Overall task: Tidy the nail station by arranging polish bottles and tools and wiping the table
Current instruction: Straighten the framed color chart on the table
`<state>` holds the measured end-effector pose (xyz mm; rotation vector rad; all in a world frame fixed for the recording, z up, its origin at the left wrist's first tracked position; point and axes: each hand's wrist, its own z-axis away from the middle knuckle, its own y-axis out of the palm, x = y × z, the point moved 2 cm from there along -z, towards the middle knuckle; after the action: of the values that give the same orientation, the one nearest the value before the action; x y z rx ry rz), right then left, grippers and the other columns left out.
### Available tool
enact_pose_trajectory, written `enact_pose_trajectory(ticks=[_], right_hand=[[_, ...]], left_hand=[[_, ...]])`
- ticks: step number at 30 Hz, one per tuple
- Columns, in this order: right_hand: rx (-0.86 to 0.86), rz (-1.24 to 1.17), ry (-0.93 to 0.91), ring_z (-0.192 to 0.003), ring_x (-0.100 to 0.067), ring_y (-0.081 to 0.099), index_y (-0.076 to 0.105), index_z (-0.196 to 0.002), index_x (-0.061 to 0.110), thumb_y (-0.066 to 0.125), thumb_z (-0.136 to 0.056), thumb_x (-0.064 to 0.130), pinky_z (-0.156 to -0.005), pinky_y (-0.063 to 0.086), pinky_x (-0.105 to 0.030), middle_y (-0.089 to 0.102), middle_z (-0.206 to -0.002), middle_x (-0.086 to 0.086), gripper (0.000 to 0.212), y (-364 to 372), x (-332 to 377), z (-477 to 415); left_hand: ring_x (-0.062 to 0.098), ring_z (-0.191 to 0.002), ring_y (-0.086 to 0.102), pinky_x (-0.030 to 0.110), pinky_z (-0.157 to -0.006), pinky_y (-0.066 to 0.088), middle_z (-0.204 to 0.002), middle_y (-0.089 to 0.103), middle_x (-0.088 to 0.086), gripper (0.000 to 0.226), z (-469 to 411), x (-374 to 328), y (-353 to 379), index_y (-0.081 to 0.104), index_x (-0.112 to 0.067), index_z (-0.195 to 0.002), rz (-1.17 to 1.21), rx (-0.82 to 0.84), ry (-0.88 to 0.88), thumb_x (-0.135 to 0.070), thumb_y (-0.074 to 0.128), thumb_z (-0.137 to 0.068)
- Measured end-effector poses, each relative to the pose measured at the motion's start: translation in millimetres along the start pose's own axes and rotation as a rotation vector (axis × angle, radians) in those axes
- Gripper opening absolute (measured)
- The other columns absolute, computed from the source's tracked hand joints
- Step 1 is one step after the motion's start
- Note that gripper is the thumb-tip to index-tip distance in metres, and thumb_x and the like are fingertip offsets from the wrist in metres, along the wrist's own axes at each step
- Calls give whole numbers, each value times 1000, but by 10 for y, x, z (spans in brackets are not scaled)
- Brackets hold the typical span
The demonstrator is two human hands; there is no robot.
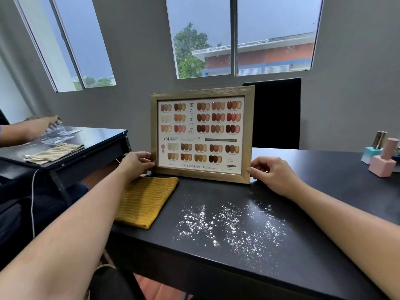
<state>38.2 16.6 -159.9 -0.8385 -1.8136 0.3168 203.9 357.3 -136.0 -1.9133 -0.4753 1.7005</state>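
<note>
left hand (pixel 136 164): fingers curled round the left edge of the gold-framed nail colour chart (pixel 202 135) | right hand (pixel 270 174): grips its lower right corner | chart: upright on the black table (pixel 324 213), just behind the folded mustard ribbed cloth (pixel 145 204) | white powder (pixel 233 226): scattered nearer the front | pink square polish bottle (pixel 384 159) and teal square polish bottle (pixel 373 151): far right

Side table (pixel 104 137): black, far left, apart from main station.
On it: beige cloth (pixel 54 152), folded, near front edge; clear packets (pixel 58 135) scattered behind cloth.
Second person's arm (pixel 19 132): reaches over packets from left.
White cable (pixel 33 202): hangs below side table.
Black chair (pixel 277 113): against grey wall (pixel 140 50), under right window.
2 windows: left window (pixel 71 44), right window (pixel 242 35).
Outside right window: tree (pixel 188 53), orange-walled building (pixel 270 55).
</note>
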Motion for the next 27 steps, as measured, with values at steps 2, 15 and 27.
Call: enact_pose_trajectory(ticks=[2, 15, 27], right_hand=[[3, 4, -2, -61, -10, 52, 68, -78, 16, 69, -83, 23, -62, 44, -18, 70, -75, -10, 9, 6, 13, 11], [32, -296, 177, -69, -10, 61, 75, -83, 17, 77, -76, 19, -73, 48, -25, 73, -79, -3, 8, -40, -26, 16], [80, -266, 198, -75, -11, 67, 75, -79, 17, 76, -75, 18, -76, 51, -21, 76, -82, -4, 4, 14, 29, 23]], left_hand=[[20, -93, 63, 39, -90, 51, -99, 68, 5, 38, 24, 7, -34, 59, -14, -122, 18, 9, -2, -7, 63, -85], [22, -95, 63, 41, -87, 52, -102, 68, 5, 29, 71, 24, -99, 62, -20, -112, 75, 78, 70, -8, 62, -86], [16, -91, 64, 31, -74, 51, -98, 70, 1, 28, 31, 125, -131, 61, -24, -112, 128, 73, 131, -11, 61, -87]])
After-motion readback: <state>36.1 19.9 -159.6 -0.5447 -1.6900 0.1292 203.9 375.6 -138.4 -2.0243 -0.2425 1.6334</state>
